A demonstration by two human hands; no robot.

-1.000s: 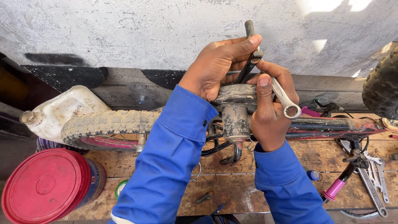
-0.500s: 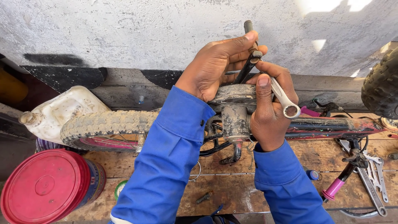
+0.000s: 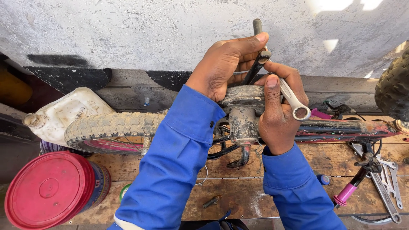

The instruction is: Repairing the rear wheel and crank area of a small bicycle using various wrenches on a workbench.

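While the bicycle frame lies flat along the wooden bench, both hands work at its muddy crank housing, which sits at the centre of the view.

- Left hand: fingers curled over the top of the housing, index finger stretched up against the dark crank arm that rises toward 12 o'clock; the grip looks meant to steady the arm and keep the housing from turning.
- Right hand: closed around a silver ring spanner, thumb pressed along its shank; the ring end points toward 4 o'clock, free of the fist. The working end is hidden between the hands, so whether it sits on a nut cannot be told.
- Knobbly tyre: at 9 o'clock of the housing, on a pink rim, lying level with the frame.
- White jerrycan: behind the tyre against the wall, on its side.
- Red-lidded tin: at 8 o'clock, below the bench edge.
- Second tyre: at 2 o'clock, partly out of view.
- Loose spanners: at 4 o'clock on the bench, beside a pink-tipped part, within reach of the right hand.
- Small bolt: at 6 o'clock, set aside on the bench.
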